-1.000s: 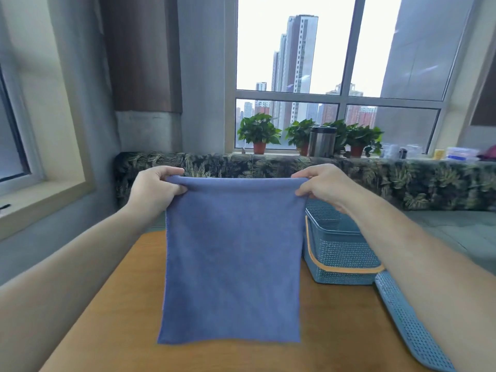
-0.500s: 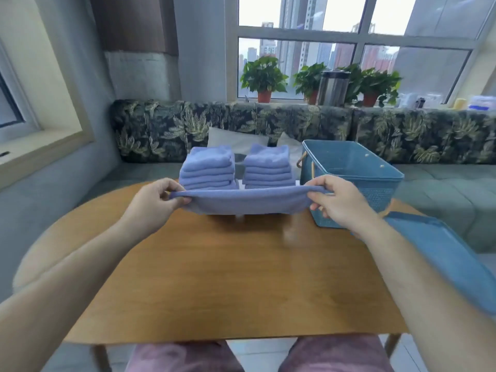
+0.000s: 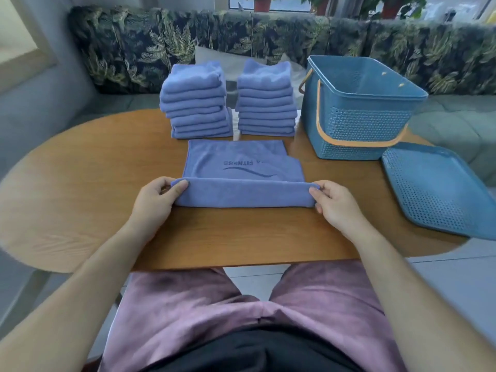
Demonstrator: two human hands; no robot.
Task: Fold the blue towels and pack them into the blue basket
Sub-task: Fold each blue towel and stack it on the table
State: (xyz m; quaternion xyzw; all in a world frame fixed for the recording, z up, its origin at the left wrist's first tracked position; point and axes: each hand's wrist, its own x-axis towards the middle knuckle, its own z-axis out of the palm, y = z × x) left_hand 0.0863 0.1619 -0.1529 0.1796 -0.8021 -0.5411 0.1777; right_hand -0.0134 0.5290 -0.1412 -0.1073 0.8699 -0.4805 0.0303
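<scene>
The place looks like a window-side sitting nook in a home or a lounge; which of the two cannot be told. Across the top of the frame runs a leaf-print sofa (image 3: 188,41) with a pale cushion (image 3: 212,56), and potted plants (image 3: 261,3) stand behind it at the top edge. A rounded wooden counter (image 3: 80,162) fills the middle above a tiled floor (image 3: 442,267), and a towel (image 3: 241,162) on it reads "FITNESS".

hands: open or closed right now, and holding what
Left hand: closed, pinching the left end of the blue towel at its fold.
Right hand: closed, pinching the right end of the same fold.
</scene>
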